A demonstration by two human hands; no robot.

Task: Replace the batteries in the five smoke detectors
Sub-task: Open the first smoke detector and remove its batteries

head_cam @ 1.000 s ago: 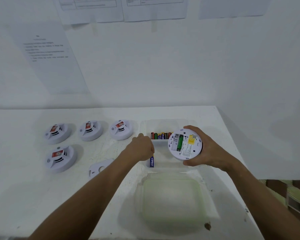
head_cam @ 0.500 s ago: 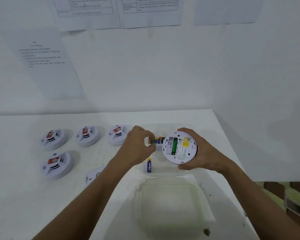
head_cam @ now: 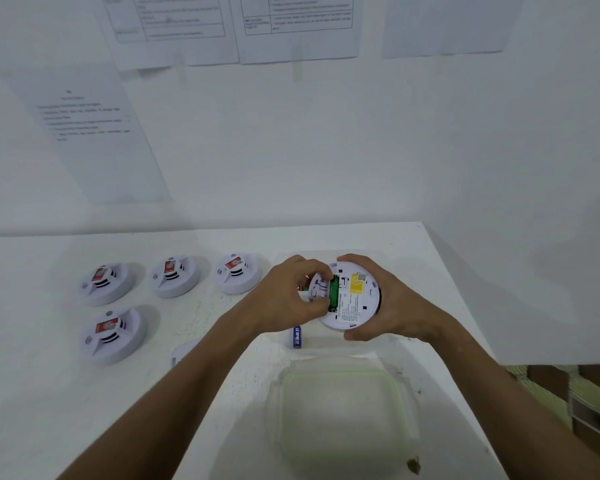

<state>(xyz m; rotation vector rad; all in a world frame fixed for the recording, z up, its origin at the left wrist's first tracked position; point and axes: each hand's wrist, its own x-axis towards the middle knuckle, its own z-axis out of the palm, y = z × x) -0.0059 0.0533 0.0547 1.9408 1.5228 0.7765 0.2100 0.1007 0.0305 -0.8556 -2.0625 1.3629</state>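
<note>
Gripping the opened smoke detector (head_cam: 352, 299) from its right side, our right hand (head_cam: 388, 306) is curling round the rim and holding it above the tabletop (head_cam: 388, 244), back side facing up, a yellow label showing. Our left hand (head_cam: 288, 299) is reaching into the battery bay with its fingers (head_cam: 317, 275) curled and pinched together at the left slot; whether they are actually holding a fresh cell there we cannot tell, since the hand is covering that spot. One green battery (head_cam: 334, 292) is already sitting in the bay's right slot.

From the head view, a blue battery (head_cam: 297, 337) is lying loose on the tabletop just below the hands, and a clear lidded container (head_cam: 340, 420) is sitting nearer to us. Part of a white backplate (head_cam: 184, 353) is peeking out from under our left forearm. Behind the left hand only a sliver of the battery supply is showing.

Four more smoke detectors (head_cam: 106, 284) are waiting at the left, face up with their red tags on, three in a row and one in front. We are judging them untouched, so we are only partway through the first unit: one slot to finish, the backplate to refit, then four detectors left.
</note>
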